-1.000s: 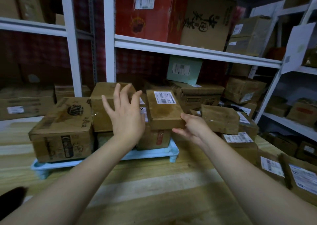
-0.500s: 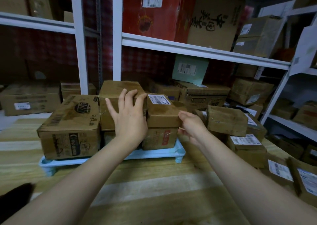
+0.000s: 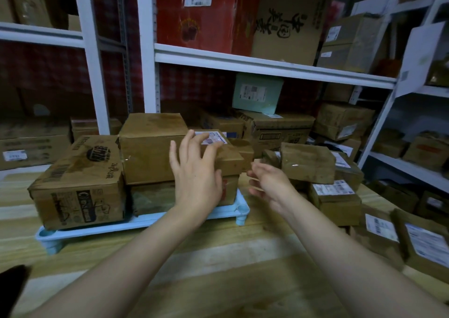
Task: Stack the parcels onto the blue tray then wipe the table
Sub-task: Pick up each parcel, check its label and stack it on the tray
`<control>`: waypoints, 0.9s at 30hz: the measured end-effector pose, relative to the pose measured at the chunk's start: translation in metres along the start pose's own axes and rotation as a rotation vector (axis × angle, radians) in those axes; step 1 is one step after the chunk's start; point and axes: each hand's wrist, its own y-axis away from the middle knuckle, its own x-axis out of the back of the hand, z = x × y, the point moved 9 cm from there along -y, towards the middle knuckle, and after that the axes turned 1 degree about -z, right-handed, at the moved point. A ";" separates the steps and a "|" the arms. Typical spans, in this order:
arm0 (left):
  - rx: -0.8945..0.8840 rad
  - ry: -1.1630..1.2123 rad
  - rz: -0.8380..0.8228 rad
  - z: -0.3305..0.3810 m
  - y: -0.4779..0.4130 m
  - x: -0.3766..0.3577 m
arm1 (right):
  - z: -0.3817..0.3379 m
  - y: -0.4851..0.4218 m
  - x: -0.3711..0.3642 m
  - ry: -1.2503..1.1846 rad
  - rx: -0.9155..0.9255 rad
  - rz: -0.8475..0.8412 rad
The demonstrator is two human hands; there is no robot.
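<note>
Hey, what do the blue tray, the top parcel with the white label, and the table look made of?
Blue tray: likely moulded plastic, smooth and matte, with rounded moulded legs. Labelled parcel: brown cardboard, dull and scuffed, creased at the edges. Table: wood or wood-look laminate; pale grain bands show, but which it is I cannot tell.

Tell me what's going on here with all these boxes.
A person is stacking cardboard parcels on a blue tray on a wooden table. The left hand rests open, fingers on the small labelled parcel atop the stack; the right hand hovers open beside it, holding nothing. Several parcels already sit on the tray, while loose parcels wait on the table to the right. No wiping cloth is in view.
</note>
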 end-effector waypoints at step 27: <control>0.064 0.490 -0.882 0.200 0.094 -0.172 | 0.109 0.060 0.349 0.853 -0.448 0.805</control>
